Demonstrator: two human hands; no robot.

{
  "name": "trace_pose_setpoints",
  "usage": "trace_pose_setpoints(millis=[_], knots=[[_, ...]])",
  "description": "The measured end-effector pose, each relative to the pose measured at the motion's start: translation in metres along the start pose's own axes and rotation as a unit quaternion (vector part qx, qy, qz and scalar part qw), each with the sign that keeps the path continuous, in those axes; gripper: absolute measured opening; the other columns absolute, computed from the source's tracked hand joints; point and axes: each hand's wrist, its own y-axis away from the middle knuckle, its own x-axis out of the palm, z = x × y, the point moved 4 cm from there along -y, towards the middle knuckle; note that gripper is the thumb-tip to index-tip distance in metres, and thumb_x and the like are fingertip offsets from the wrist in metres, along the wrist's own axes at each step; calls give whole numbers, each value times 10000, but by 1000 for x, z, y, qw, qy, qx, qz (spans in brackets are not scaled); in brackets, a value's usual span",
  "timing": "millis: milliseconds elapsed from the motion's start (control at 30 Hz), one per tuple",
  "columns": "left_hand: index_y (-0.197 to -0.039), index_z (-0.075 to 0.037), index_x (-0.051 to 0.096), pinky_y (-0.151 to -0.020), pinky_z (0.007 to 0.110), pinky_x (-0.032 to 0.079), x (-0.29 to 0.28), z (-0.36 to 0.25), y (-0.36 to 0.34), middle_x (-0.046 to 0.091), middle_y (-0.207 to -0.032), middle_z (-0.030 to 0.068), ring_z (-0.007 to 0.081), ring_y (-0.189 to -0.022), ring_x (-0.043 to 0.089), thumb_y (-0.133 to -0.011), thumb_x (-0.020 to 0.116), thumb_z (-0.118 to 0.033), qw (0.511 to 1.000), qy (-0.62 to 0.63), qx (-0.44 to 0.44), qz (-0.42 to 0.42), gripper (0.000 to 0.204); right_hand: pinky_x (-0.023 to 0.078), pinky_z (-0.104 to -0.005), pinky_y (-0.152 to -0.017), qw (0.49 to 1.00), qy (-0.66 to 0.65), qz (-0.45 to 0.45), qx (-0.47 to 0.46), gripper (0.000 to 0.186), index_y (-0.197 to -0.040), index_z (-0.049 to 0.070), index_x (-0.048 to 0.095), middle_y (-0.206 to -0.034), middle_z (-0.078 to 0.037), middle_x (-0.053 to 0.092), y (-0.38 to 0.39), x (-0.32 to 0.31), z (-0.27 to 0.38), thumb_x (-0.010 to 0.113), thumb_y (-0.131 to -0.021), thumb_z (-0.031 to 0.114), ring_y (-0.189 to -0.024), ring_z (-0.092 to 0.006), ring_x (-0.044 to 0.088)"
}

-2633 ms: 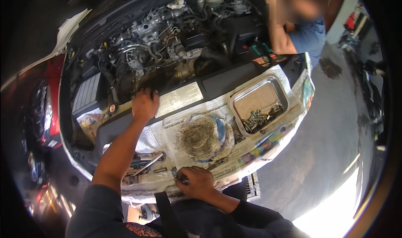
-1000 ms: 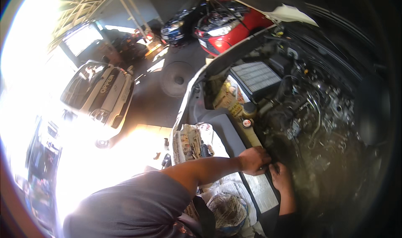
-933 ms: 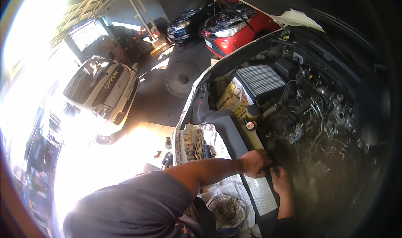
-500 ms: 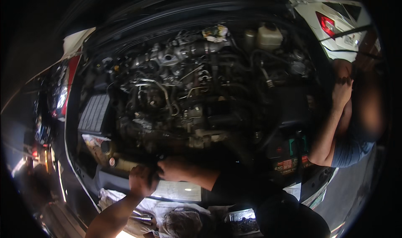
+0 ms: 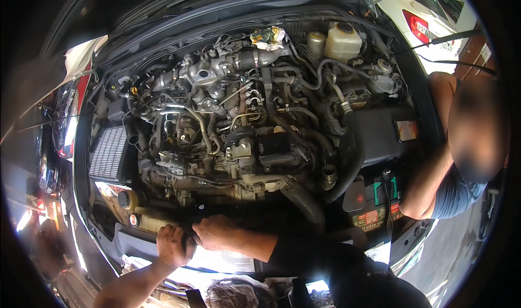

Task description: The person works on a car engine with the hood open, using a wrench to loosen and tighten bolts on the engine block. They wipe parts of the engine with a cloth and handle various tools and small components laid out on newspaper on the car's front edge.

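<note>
At the front edge of an open engine bay, my two hands meet over the dark front panel (image 5: pixel 135 243). My left hand (image 5: pixel 175 245) has its fingers curled, and dark smudges show on them. My right hand (image 5: pixel 213 232) reaches in from the right and is closed close beside it. Something small and dark sits between them, mostly covered by the fingers; I cannot make it out. Just beyond lies a pale reservoir with a red-and-white cap (image 5: pixel 134 219). Below the hands is a white printed label (image 5: pixel 225 260). The engine (image 5: pixel 239 123) fills the middle, its metal pipes and hoses exposed.
A ribbed air filter (image 5: pixel 111 153) sits at the left, a battery (image 5: pixel 372 205) at the right. A crumpled cloth (image 5: pixel 267 38) lies at the back near a fluid reservoir (image 5: pixel 343 41). At the right fender leans another person (image 5: pixel 429 183). A lit phone-like screen (image 5: pixel 319 293) lies near the front.
The picture is brighter and sharper, and the view has shifted a little. My hands remain together at the front panel. The other person's raised hand is no longer visible.
</note>
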Motion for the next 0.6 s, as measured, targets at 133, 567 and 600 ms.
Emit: trace_pose_setpoints(millis=[133,567,600], knots=[[-919,-32,648,-695,533,495,-1,0,-1,627,-841,176,402,-794,609,-856,681,-225,1000,15,-10,5,206,659,-571,-857,999,-22,23,19,416,-1205,6,765,-1060,-227,829,4,-3,0,624,-1107,385,-993,-426,817],[-909,-59,660,-722,528,508,-3,-1,-4,657,-847,151,384,-817,631,-847,714,-216,1000,22,7,21,178,658,-570,-868,999,-19,27,12,442,-1199,20,761,-1088,-244,822,-2,-4,-6,644,-1092,433,-1029,-426,815],[-904,-58,655,-717,527,504,-1,-2,-5,651,-840,151,384,-811,627,-846,718,-214,999,35,22,16,178,659,-571,-863,999,-26,39,28,441,-1204,30,761,-1084,-239,823,-2,-5,-7,646,-1090,440,-1027,-422,818]])
